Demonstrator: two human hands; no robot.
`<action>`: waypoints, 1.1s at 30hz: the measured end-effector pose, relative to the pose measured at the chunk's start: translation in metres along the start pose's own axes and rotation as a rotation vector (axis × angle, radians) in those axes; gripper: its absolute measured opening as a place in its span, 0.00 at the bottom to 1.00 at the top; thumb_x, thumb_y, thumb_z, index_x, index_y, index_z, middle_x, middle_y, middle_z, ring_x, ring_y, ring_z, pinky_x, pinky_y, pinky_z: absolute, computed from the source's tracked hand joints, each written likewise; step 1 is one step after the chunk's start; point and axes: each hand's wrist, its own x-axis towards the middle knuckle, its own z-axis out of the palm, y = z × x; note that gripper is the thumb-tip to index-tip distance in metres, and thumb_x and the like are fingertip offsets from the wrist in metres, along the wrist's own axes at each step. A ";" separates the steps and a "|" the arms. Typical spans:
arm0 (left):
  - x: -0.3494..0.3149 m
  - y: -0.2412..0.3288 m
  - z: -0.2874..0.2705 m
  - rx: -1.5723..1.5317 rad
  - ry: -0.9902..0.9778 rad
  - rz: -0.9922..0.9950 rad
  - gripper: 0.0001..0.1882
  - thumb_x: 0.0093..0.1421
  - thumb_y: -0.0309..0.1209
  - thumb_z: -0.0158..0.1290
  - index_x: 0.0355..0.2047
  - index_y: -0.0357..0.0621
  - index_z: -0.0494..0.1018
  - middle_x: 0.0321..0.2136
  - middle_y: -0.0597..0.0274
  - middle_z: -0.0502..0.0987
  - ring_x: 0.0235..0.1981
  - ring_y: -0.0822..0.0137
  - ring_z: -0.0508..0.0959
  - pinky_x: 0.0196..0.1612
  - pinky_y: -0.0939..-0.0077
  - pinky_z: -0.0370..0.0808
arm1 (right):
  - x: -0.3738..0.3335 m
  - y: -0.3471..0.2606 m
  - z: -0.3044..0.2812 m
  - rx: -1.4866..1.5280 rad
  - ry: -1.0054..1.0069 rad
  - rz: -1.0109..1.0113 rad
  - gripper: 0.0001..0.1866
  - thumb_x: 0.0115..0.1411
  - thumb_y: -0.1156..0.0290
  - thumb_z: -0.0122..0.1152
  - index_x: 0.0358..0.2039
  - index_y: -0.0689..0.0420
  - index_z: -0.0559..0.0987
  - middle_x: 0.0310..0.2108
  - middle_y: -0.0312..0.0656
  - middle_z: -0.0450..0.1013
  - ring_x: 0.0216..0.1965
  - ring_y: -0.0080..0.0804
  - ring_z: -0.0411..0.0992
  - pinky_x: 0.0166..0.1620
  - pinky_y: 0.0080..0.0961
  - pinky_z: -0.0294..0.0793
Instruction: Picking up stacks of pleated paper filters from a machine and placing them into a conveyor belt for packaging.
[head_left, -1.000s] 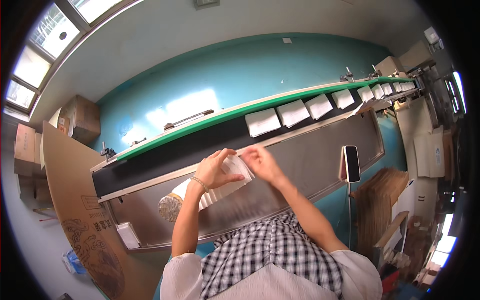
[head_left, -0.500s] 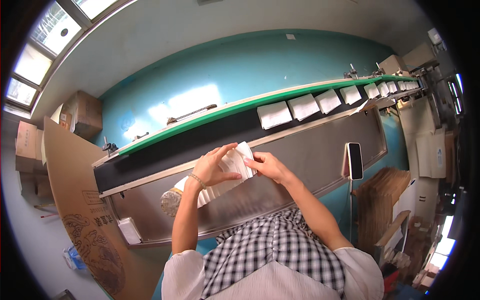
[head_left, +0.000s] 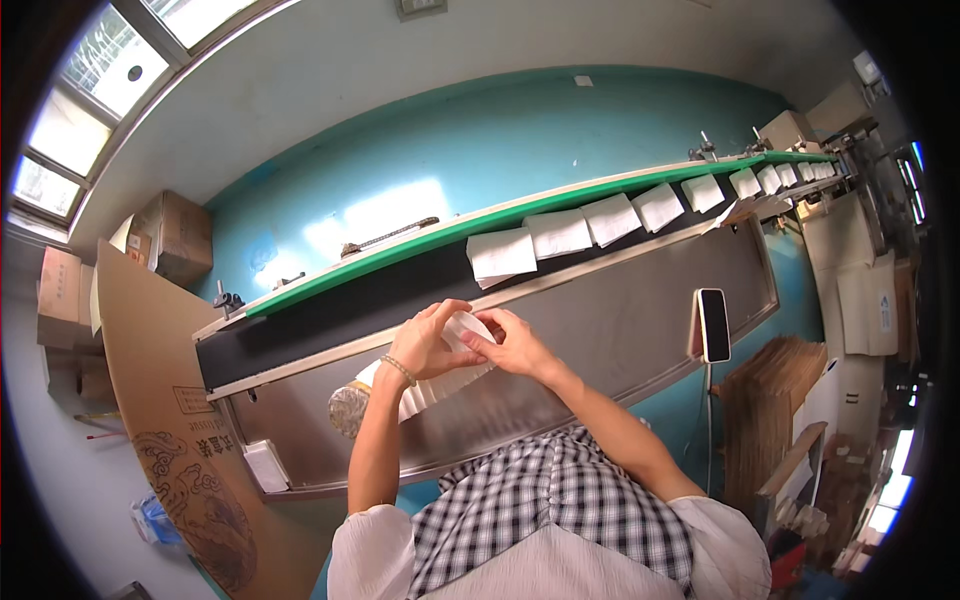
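Our left hand (head_left: 425, 347) curls round the far end of the white bundle (head_left: 440, 392), thumb across one side and fingers across the other. Our right hand (head_left: 520, 347) has closed in at that same end, its fingers bent over the paper; whether they pinch sheets or merely rest there, we cannot tell. The bundle lies slantwise over the metal bench (head_left: 640, 300), its patterned round end piece (head_left: 347, 410) toward eight o'clock from our hands.

At one o'clock, just beyond our fingers on the black belt (head_left: 320, 328), a white stack (head_left: 502, 257) now sits that was missing half a second ago, overlapping its neighbour (head_left: 560, 233). We judge the row one portion longer, with both hands back at the bundle. The phone (head_left: 714, 325) stands at three o'clock, well apart.
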 end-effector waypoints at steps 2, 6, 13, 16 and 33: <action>-0.002 0.000 -0.002 0.002 -0.007 -0.001 0.40 0.42 0.51 0.72 0.52 0.47 0.70 0.46 0.51 0.77 0.36 0.56 0.81 0.44 0.64 0.77 | 0.001 0.002 0.006 -0.077 0.102 0.012 0.37 0.60 0.44 0.64 0.54 0.66 0.72 0.30 0.45 0.78 0.31 0.32 0.76 0.39 0.30 0.77; -0.002 -0.007 0.004 0.052 0.045 0.033 0.41 0.43 0.52 0.72 0.52 0.47 0.70 0.46 0.51 0.77 0.38 0.55 0.81 0.44 0.63 0.77 | 0.026 0.005 -0.017 0.032 0.288 0.078 0.42 0.62 0.43 0.61 0.59 0.69 0.66 0.26 0.45 0.78 0.31 0.31 0.76 0.36 0.29 0.75; -0.010 0.000 -0.003 0.097 0.026 0.009 0.45 0.42 0.53 0.72 0.57 0.48 0.68 0.49 0.49 0.76 0.44 0.51 0.80 0.48 0.62 0.77 | -0.005 -0.014 0.003 -0.207 0.137 -0.080 0.34 0.59 0.46 0.65 0.50 0.65 0.76 0.28 0.44 0.77 0.31 0.31 0.76 0.38 0.28 0.76; -0.014 -0.001 -0.006 0.103 0.008 0.013 0.50 0.41 0.54 0.72 0.62 0.50 0.66 0.51 0.47 0.75 0.46 0.49 0.79 0.50 0.61 0.76 | -0.005 -0.007 0.011 -0.051 0.127 -0.070 0.27 0.58 0.50 0.68 0.44 0.63 0.79 0.32 0.45 0.78 0.32 0.30 0.75 0.39 0.28 0.75; -0.021 -0.013 -0.002 0.051 0.135 0.068 0.43 0.41 0.54 0.71 0.54 0.49 0.69 0.48 0.48 0.77 0.48 0.48 0.79 0.51 0.59 0.76 | -0.006 -0.012 0.018 -0.028 0.015 -0.086 0.27 0.62 0.52 0.65 0.49 0.63 0.76 0.35 0.41 0.77 0.34 0.28 0.76 0.38 0.25 0.76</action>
